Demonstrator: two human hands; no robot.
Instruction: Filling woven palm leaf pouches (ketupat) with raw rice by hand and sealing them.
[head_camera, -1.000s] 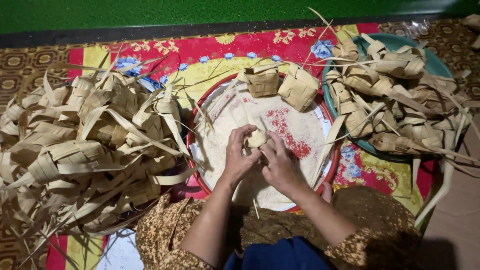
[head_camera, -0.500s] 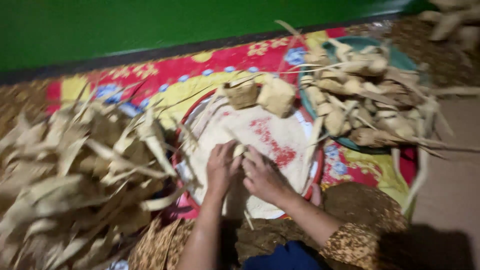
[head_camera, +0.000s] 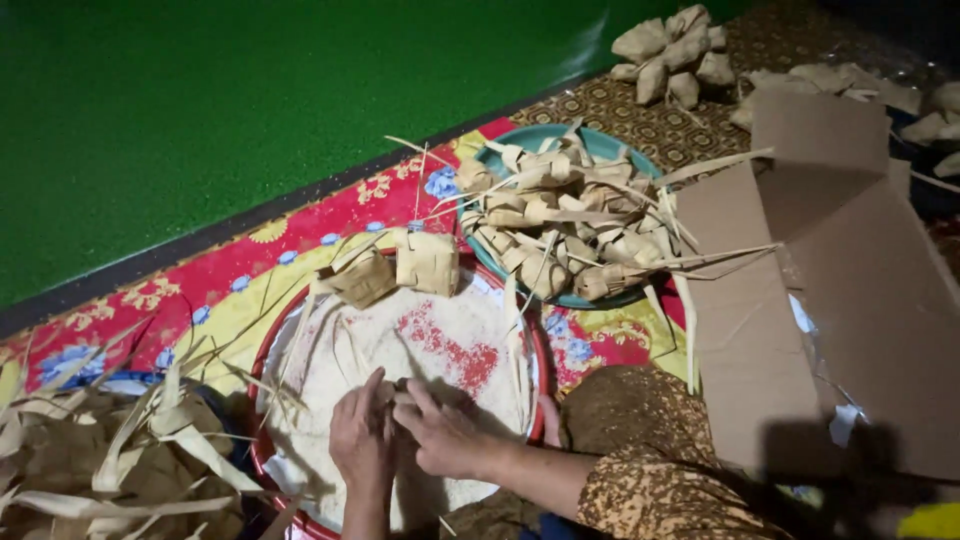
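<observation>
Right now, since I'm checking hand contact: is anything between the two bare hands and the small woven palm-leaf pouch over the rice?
Nothing visible. The left hand and right hand both close directly on the small woven palm-leaf pouch, above the white rice in the round red-rimmed tray. Fingers hide most of the pouch.

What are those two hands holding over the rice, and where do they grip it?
Both the left hand and the right hand close around a small woven leaf pouch, mostly hidden between the fingers, over the red tray of rice. The exact grip cannot be told.
</observation>
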